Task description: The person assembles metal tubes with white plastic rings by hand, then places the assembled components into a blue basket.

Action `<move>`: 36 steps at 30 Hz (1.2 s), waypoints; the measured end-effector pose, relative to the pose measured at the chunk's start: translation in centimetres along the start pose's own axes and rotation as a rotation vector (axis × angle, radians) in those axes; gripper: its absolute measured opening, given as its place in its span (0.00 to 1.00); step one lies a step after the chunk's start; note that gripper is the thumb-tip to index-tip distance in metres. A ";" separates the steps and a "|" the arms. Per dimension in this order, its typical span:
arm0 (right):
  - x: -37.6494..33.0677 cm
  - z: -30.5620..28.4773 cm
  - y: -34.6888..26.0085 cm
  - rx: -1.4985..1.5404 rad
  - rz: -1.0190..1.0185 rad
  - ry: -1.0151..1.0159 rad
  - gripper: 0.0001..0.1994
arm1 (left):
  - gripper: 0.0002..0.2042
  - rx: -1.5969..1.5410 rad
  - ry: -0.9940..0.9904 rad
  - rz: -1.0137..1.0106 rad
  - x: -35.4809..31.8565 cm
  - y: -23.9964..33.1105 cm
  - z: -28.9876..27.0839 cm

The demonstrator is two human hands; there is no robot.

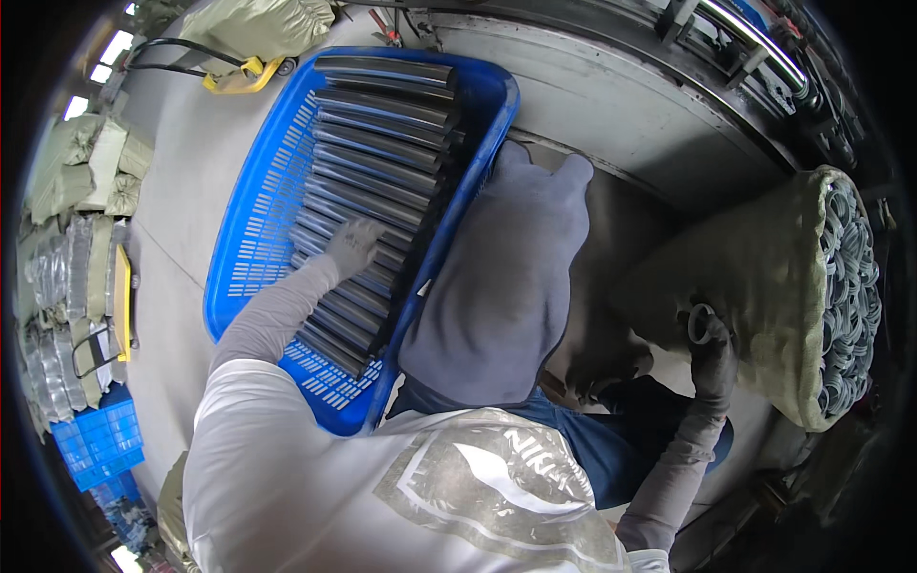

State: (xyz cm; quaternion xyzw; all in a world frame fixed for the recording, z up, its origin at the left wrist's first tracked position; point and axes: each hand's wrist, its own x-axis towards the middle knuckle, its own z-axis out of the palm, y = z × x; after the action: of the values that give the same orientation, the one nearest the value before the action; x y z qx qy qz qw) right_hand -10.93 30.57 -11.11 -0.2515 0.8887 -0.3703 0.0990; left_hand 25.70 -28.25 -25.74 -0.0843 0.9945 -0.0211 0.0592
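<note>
Dark ribbed strips (377, 181) under flat left hand (353, 244), right hand (712, 358) gripping metal ring (702, 323)

- Place: factory or workshop floor, parts handling
- Floor (181, 181): bare grey concrete
- Crate (258, 239): large blue slotted plastic, filled with rows of dark tubes (382, 143)
- Sack (764, 286): coarse woven, open mouth packed with metal rings (850, 286)
- More sacks (91, 167): stacked at the left, one on a yellow pallet truck (244, 72)
- Wrapped bundles (57, 315): piled along the left edge
- Small blue crates (100, 444): stacked lower left
- Machine (621, 86): curved grey metal body with rails, upper right
- Ceiling lights (110, 53): strip type, far left
</note>
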 end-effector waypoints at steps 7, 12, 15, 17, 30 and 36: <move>-0.5 1.7 -4.5 0.700 0.317 0.107 0.25 | 0.26 -0.088 -0.214 -0.063 -6.2 3.8 6.1; 0.2 5.7 -0.9 1.138 0.474 0.068 0.31 | 0.23 -0.033 0.007 -0.394 -15.6 -1.1 11.3; -0.9 4.7 -3.2 1.526 0.573 0.044 0.32 | 0.22 0.009 -0.337 -0.320 -7.1 4.3 4.2; -0.5 5.2 -4.0 1.607 0.496 0.034 0.31 | 0.25 0.017 -0.125 -0.365 -6.0 3.0 0.2; 0.6 6.2 -8.7 0.972 0.224 0.217 0.25 | 0.27 -0.264 0.469 0.574 14.4 28.4 -31.4; 0.1 5.9 -10.5 0.756 0.050 0.358 0.23 | 0.22 -0.213 0.226 0.580 17.2 32.0 -29.0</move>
State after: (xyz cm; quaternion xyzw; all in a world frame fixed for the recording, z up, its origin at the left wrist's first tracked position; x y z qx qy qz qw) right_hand -4.94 20.64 -7.83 -0.1077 0.6993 -0.7057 0.0372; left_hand 0.08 1.22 -0.64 0.1996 0.9740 0.0914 -0.0569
